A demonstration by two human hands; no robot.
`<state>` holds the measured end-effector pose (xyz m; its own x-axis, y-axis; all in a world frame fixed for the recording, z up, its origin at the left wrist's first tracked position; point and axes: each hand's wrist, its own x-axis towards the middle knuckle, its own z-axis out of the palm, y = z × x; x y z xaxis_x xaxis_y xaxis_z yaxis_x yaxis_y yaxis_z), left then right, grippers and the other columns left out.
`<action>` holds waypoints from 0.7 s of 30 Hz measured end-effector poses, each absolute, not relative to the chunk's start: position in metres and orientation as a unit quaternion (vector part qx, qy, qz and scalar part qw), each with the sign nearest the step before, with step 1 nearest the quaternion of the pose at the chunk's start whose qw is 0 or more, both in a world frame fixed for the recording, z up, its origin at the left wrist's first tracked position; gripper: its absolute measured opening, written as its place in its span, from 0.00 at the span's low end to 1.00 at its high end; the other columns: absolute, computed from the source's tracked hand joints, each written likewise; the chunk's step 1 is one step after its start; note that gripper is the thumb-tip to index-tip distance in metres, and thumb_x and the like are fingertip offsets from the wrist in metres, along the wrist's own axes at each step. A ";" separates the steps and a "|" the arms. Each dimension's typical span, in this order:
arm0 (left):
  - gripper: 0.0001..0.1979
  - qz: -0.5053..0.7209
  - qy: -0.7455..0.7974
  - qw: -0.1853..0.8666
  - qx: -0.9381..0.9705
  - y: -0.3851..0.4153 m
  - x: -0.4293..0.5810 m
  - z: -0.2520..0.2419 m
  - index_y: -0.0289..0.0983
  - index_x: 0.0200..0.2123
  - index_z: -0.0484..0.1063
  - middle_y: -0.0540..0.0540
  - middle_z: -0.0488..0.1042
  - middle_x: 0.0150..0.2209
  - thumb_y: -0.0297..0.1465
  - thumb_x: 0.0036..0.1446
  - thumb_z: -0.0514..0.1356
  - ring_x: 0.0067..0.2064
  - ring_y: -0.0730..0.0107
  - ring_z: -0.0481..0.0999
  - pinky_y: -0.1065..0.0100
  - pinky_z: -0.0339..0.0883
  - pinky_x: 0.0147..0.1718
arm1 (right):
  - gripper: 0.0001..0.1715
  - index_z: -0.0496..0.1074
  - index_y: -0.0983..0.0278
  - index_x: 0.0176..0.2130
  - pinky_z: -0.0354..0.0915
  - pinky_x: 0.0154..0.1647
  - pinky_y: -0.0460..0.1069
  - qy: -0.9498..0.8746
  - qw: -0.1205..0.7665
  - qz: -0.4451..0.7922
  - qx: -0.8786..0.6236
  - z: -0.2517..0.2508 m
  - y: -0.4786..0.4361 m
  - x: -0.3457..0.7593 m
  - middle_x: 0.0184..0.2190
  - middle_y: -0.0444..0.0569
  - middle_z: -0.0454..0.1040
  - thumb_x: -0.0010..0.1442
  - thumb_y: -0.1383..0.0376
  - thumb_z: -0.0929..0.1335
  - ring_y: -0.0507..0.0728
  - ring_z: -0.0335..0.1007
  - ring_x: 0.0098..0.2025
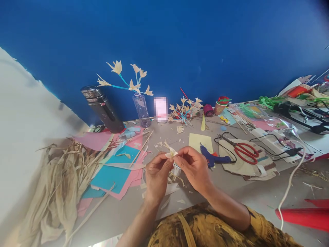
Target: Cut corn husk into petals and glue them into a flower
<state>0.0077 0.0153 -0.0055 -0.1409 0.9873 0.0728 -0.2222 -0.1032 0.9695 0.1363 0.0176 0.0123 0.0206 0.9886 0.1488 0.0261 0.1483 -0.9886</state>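
Note:
My left hand [158,171] and my right hand [192,166] meet above the table, fingertips pinched on a small cream husk flower [170,150]. Its pointed petals stick up between the two thumbs, while its base is hidden by my fingers. Under the hands lie pale husk scraps [177,175]. Just right of my right hand, a blue glue gun [212,156] rests partly on a yellow paper square [197,141]. Red-handled scissors [244,151] lie on a folded cloth [246,166] farther right.
Dried corn husks [59,185] heap at left beside blue paper sheets [113,176]. Along the blue wall stand a dark thermos [105,111], a clear bottle [142,111] of husk flowers and a smaller flower cluster [183,111]. A power strip [269,142] and white cable [290,185] are at right.

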 end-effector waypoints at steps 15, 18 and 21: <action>0.05 0.617 0.470 0.414 0.476 0.014 0.016 0.005 0.39 0.28 0.81 0.48 0.74 0.29 0.34 0.52 0.69 0.31 0.70 0.70 0.70 0.64 0.32 | 0.11 0.72 0.62 0.31 0.53 0.24 0.47 -0.590 0.521 0.380 -0.486 0.014 0.015 0.149 0.25 0.43 0.67 0.63 0.59 0.67 0.51 0.56 0.24; 0.06 0.616 0.456 0.452 0.455 0.015 0.016 0.001 0.38 0.28 0.80 0.49 0.72 0.28 0.34 0.51 0.69 0.29 0.72 0.68 0.70 0.63 0.30 | 0.11 0.72 0.61 0.31 0.54 0.25 0.47 -0.581 0.516 0.397 -0.489 0.014 0.015 0.149 0.24 0.43 0.67 0.63 0.59 0.67 0.51 0.55 0.24; 0.06 0.614 0.446 0.479 0.442 0.017 0.015 -0.003 0.38 0.28 0.80 0.50 0.72 0.28 0.34 0.51 0.70 0.28 0.73 0.68 0.71 0.63 0.30 | 0.11 0.72 0.61 0.31 0.54 0.26 0.47 -0.570 0.512 0.417 -0.489 0.013 0.016 0.149 0.23 0.42 0.65 0.62 0.58 0.68 0.51 0.55 0.24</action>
<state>0.0152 0.0169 -0.0027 -0.1507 0.9818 0.1158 -0.1931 -0.1441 0.9705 0.1488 0.0164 0.0134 0.0029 0.9843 0.1765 0.1298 0.1746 -0.9760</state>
